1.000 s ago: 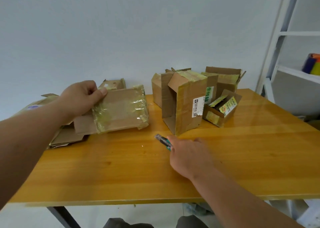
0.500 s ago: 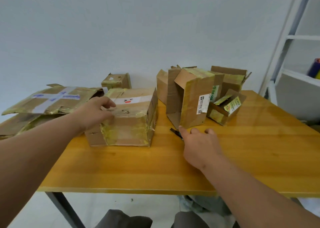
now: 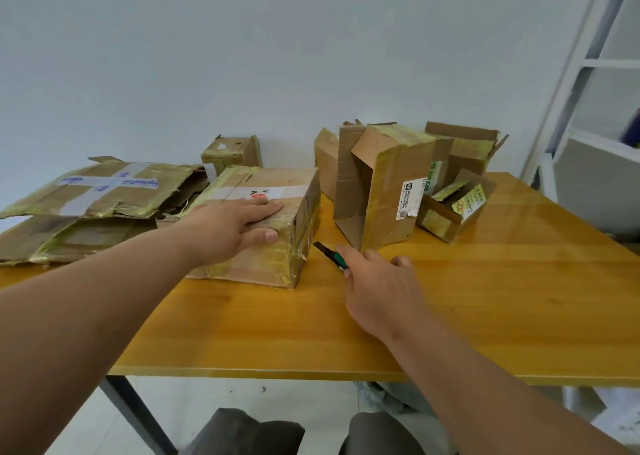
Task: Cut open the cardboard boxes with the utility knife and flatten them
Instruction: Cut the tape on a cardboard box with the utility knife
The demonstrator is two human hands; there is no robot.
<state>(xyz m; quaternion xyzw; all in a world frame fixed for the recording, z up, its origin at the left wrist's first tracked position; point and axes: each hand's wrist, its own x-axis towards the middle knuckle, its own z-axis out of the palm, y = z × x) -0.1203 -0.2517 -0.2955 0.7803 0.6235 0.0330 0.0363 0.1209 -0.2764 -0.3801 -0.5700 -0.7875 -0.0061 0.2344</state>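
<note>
Head view: a taped box is pinned down for cutting while the knife is being taken up from the table.

The wooden table (image 3: 485,333) carries flattened cardboard (image 3: 93,198) at far left, a cluster of opened boxes (image 3: 391,184) at far right, and 1 sealed taped box (image 3: 263,246) near the middle. The left hand (image 3: 235,226) presses flat on that box's top, fingers straight. Just right of it, the right hand (image 3: 377,288) curls over the utility knife (image 3: 330,253), whose tip points at the box; whether it truly grips the knife I cannot tell. Next, likely: lift the knife and slit the top tape seam, clear of the left fingers.
</note>
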